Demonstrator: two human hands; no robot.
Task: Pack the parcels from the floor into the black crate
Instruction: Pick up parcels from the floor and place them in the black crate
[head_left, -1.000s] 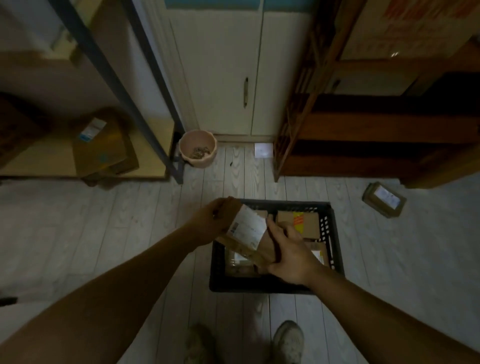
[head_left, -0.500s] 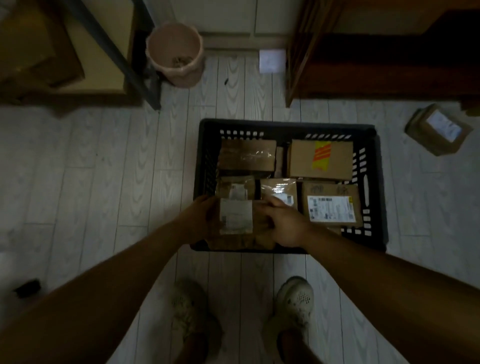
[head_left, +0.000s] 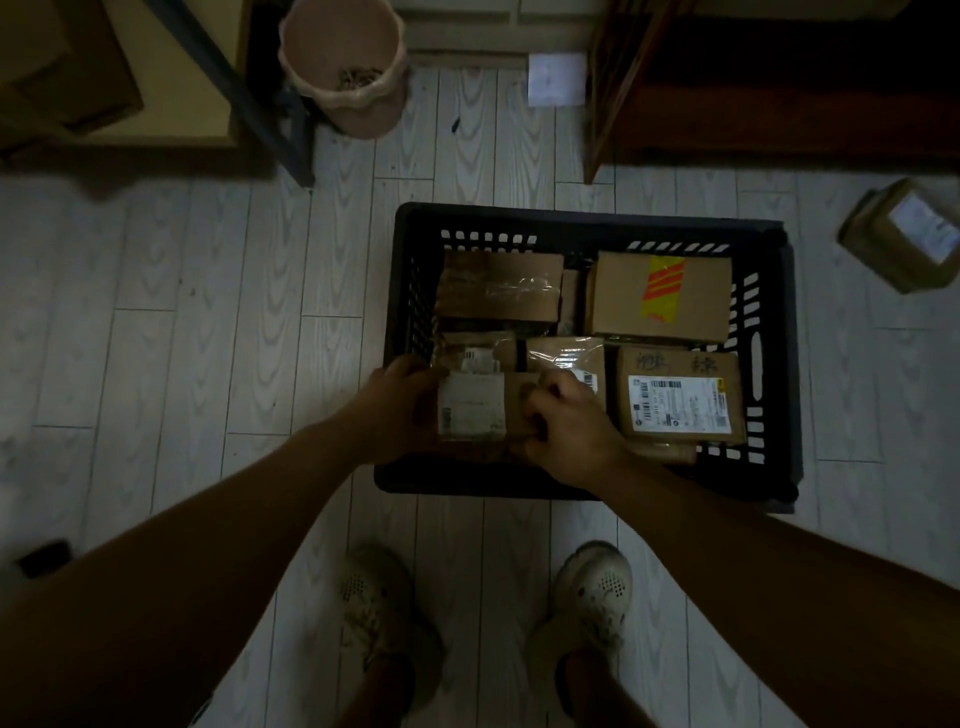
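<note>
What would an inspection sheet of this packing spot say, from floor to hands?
Surface: pale plank floor, bearing the black crate.
Job's things: black crate holds several cardboard parcels; labelled parcel held at its near left corner; loose parcel lies on the floor right of it.
Clutter: white paper near the wall; small dark object far left, unclear.
Hands: left hand and right hand both grip the labelled parcel.
Cables: nothing seen.
Surroundings: pink bin, metal rack, wooden shelf.
</note>
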